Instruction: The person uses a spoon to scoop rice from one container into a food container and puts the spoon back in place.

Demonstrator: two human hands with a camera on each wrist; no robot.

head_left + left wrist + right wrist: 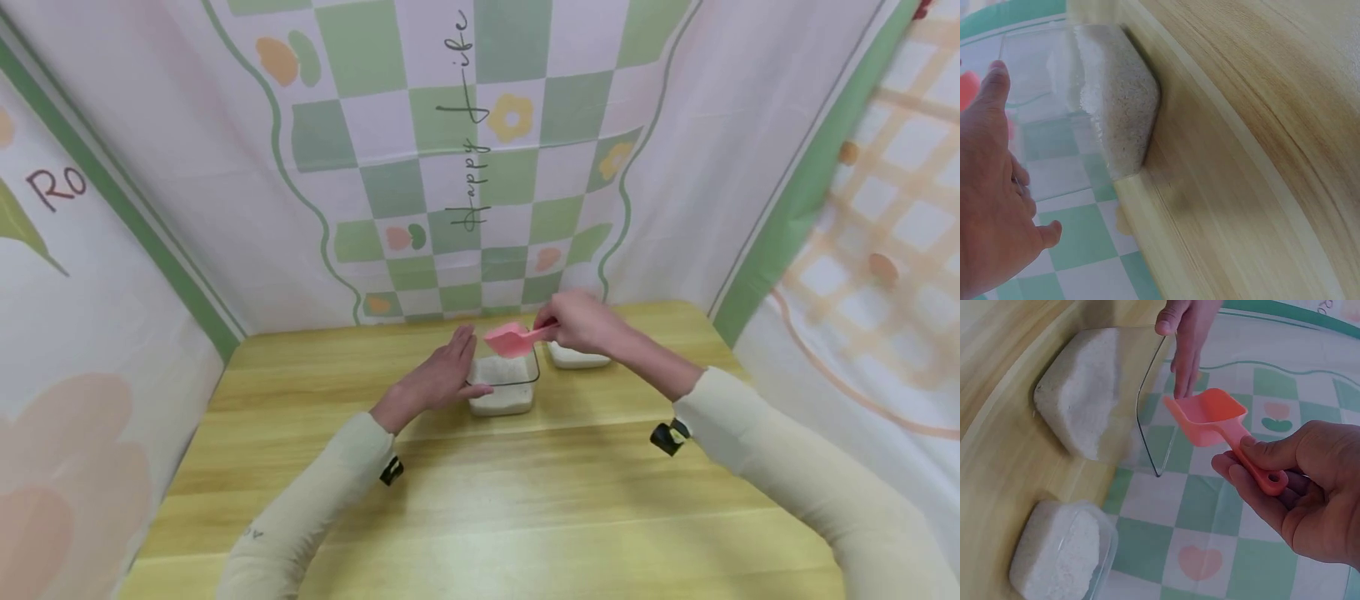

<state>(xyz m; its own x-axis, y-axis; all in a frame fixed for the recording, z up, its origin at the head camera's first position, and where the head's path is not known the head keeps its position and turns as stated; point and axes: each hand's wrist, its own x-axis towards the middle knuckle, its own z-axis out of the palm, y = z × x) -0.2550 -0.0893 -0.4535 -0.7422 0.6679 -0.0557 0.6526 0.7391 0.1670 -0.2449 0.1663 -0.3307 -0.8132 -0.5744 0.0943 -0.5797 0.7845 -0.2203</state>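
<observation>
My right hand (585,323) grips the handle of a small pink scoop (510,340), thumb on top and fingers below. Over the large clear container (501,402) the scoop is held up, its bare pink inside showing in the right wrist view. White, rice-like grains (1088,387) fill the lower part of that container. My left hand (442,375) is at the container's left side, its fingers extended and its thumb reaching along the near rim (1141,394). In the left wrist view, the left hand (991,181) partly overlaps the clear wall.
A smaller clear tub (1109,550) of white contents stands to the right of the large container, partly behind my right hand in the head view. Both are on a wooden table (525,508). A green-and-white checked curtain (442,192) hangs at the table's back edge.
</observation>
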